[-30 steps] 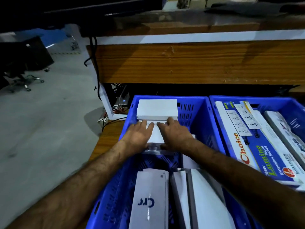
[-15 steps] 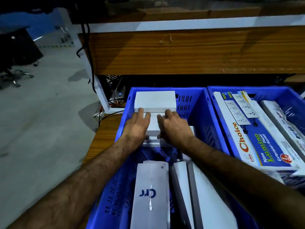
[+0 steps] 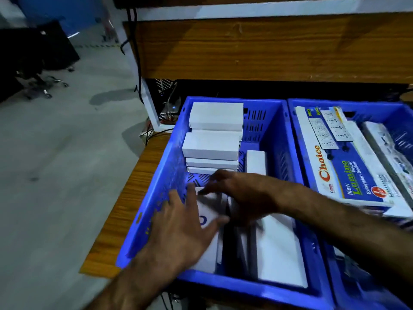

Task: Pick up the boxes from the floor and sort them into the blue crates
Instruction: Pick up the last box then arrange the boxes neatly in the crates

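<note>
In the lower middle of the frame the left hand (image 3: pixel 181 229) lies with its fingers (image 3: pixel 192 198) spread and straight on a white box (image 3: pixel 209 211) with blue lettering, which lies flat in the near left part of the left blue crate (image 3: pixel 156 204). The right hand (image 3: pixel 241 193) reaches across from the right, its fingers (image 3: pixel 212 182) blurred over the far end of that same box, so I cannot tell whether they grip it or only touch it. Stacked white boxes (image 3: pixel 212 142) stand at the far end of this crate, and the right blue crate (image 3: pixel 297 139) just beside it holds long printed boxes (image 3: pixel 348 166); both crates sit on the wooden counter (image 3: pixel 134 193).
</note>
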